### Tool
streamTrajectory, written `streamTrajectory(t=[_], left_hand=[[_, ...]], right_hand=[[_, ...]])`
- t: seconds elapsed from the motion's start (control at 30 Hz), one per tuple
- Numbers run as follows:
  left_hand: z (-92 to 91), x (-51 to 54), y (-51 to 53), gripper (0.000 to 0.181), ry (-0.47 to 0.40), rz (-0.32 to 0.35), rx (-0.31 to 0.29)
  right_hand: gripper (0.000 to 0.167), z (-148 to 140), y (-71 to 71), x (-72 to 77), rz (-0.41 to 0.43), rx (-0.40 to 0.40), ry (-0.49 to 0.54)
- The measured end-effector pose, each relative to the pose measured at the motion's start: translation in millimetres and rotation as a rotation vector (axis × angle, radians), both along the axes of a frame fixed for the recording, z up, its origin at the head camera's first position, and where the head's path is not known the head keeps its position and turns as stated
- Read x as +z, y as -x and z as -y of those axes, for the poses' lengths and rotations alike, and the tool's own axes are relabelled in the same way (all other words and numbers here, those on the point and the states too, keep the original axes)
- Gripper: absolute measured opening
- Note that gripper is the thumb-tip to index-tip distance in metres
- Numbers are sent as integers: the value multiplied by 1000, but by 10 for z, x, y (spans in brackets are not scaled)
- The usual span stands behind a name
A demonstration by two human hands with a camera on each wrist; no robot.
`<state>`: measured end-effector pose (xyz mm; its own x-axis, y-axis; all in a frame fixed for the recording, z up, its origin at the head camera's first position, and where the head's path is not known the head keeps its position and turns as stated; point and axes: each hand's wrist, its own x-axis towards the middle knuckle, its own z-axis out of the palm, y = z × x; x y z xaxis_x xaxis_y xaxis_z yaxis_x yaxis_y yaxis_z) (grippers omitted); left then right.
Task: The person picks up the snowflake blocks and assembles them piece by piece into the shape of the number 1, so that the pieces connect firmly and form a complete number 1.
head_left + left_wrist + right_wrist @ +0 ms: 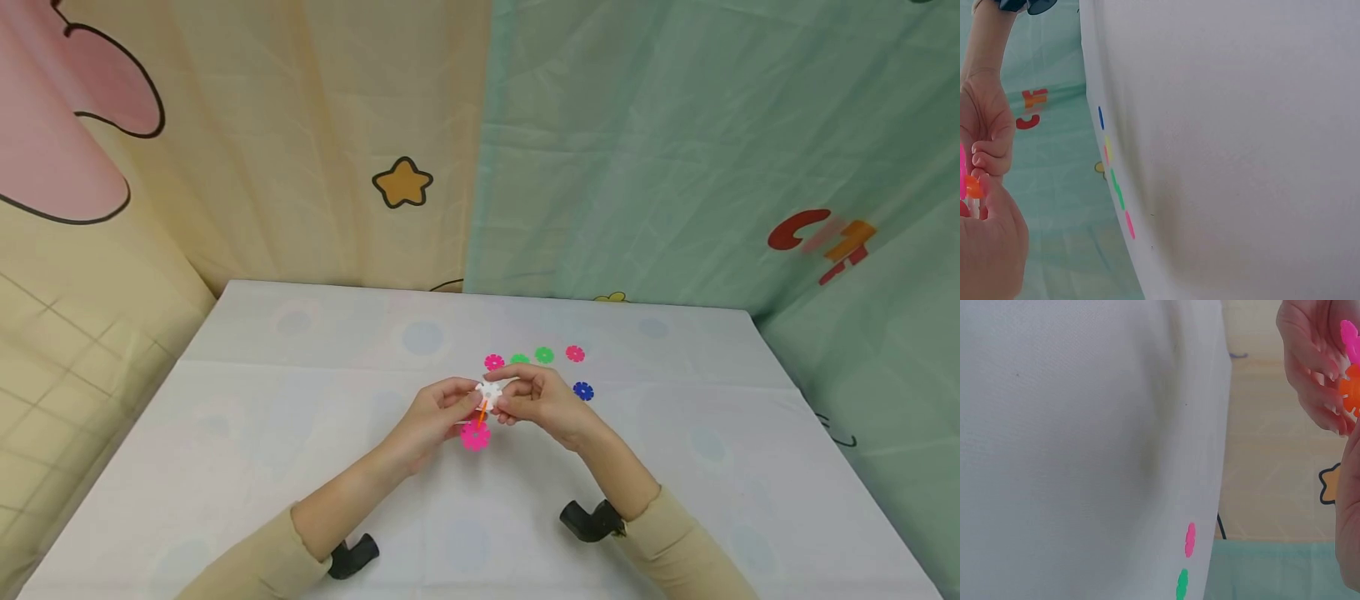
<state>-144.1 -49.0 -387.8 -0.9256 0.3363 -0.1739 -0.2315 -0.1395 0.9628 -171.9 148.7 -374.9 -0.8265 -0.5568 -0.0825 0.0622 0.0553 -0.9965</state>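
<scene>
Both hands meet above the table around a small cluster of notched, flower-shaped plastic discs. My left hand (427,421) holds the cluster between thumb and fingers. In it, a white disc (489,393) is uppermost, an orange disc (482,414) stands edge-on below it, and a pink disc (476,436) hangs lowest. From the other side, my right hand (547,404) pinches the white disc's right edge with thumb and fingers. The right wrist view shows the orange disc (1352,390) beside the pink disc (1350,340), both cut by the frame edge. Fingers partly hide the joints.
Beyond the hands, loose discs lie on the white table (300,467): pink (494,362), green (544,355), another pink (575,353) and blue (583,391). A second green disc (520,358) is partly covered by the right hand. The left wrist view adds a yellow disc (1109,149).
</scene>
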Motion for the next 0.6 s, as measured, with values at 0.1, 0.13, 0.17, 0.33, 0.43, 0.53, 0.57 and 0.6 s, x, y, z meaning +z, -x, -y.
streamTrajectory(t=[0.1, 0.13, 0.17, 0.33, 0.43, 0.53, 0.57, 0.6], left_hand=[[-7, 5, 3, 30, 4, 8, 10], [-7, 6, 2, 29, 6, 13, 14], [-9, 4, 3, 29, 9, 15, 18], [-16, -8, 8, 27, 9, 17, 29], [-10, -19, 4, 27, 2, 15, 26], [-2, -22, 1, 26, -7, 20, 27], [0, -23, 1, 26, -9, 23, 30], [1, -25, 3, 25, -12, 26, 33]], right_hand=[[36, 0, 5, -20, -7, 9, -3], [36, 2, 3, -21, -7, 10, -6], [36, 5, 1, -19, -6, 10, -8], [37, 19, -2, -8, 5, 3, -14], [37, 28, 4, -16, 22, 1, -14], [38, 31, 16, -31, 35, 4, -16], [39, 28, 21, -37, 35, 3, -17], [40, 23, 26, -43, 34, 2, -21]])
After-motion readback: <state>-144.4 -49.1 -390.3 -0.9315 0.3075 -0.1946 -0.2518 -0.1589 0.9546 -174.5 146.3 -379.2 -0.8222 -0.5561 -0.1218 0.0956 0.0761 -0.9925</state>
